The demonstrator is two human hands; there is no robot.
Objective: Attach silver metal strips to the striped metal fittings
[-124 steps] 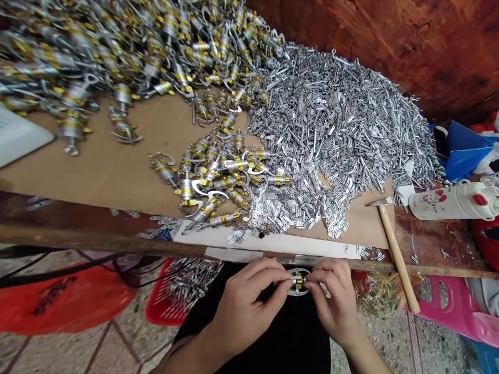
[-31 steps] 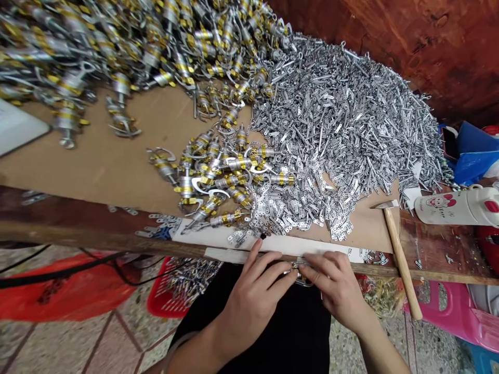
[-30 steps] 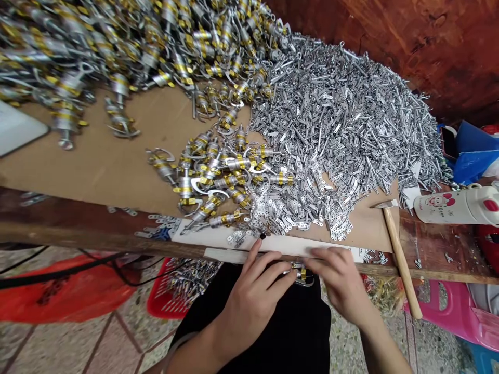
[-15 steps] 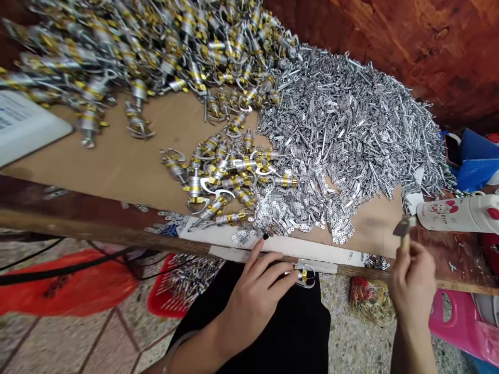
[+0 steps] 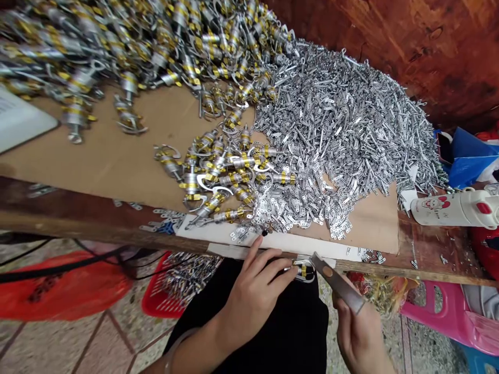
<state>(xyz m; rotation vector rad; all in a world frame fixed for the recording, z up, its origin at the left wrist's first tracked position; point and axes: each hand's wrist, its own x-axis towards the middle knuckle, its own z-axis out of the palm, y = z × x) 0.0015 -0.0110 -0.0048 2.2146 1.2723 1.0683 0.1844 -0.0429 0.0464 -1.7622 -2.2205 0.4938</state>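
My left hand (image 5: 257,291) is at the front edge of the table, its fingers holding a silver hook fitting (image 5: 304,271) with a yellow band. The fitting lies against the edge, its curved end pointing right; the fingers hide the rest of it. In my right hand (image 5: 360,332) is a hammer (image 5: 338,284), gripped by its handle, which the fist mostly covers. The hammer's narrow end hangs close to the fitting's right side; whether they touch I cannot tell. Beyond my left fingertips, small flat metal links (image 5: 244,235) lie on a white strip (image 5: 304,244).
Similar hook fittings (image 5: 214,176) are heaped on cardboard (image 5: 105,161), beside a large pile of small metal parts (image 5: 335,119). A white bottle (image 5: 448,209) lies at the right. Below the table are a red basket (image 5: 161,298) and a pink stool (image 5: 432,311).
My right hand has brought the hammer left and down, from above the table's right side to beside the fitting. My left hand stays on the fitting. The view has shifted slightly.
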